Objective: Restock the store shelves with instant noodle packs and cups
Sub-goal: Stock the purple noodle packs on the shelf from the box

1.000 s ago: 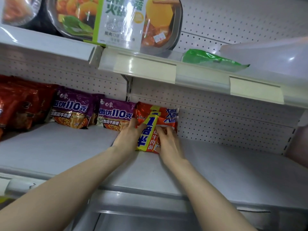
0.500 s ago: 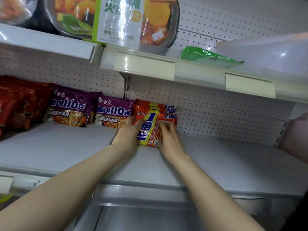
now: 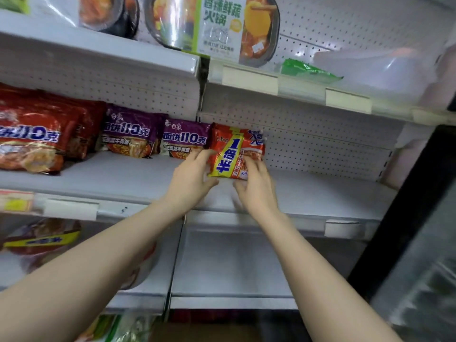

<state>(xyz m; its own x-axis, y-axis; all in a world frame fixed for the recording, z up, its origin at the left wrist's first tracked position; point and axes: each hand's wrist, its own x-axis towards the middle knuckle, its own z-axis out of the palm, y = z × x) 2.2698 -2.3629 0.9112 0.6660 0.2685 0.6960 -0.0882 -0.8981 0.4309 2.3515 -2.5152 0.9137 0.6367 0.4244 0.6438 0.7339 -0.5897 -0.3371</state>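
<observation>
Head view: two bare forearms reach up and forward from the lower corners, converging on the middle shelf. The left hand curls its fingers at the left edge of the orange noodle pack with the thumb under the bottom edge, its grip closed on the pack. The right hand lays spread fingertips on the pack's lower right corner; blur hides whether that grip holds. The pack stands upright at the back of the shelf, against the pegboard, just beside a purple noodle pack on its left.
</observation>
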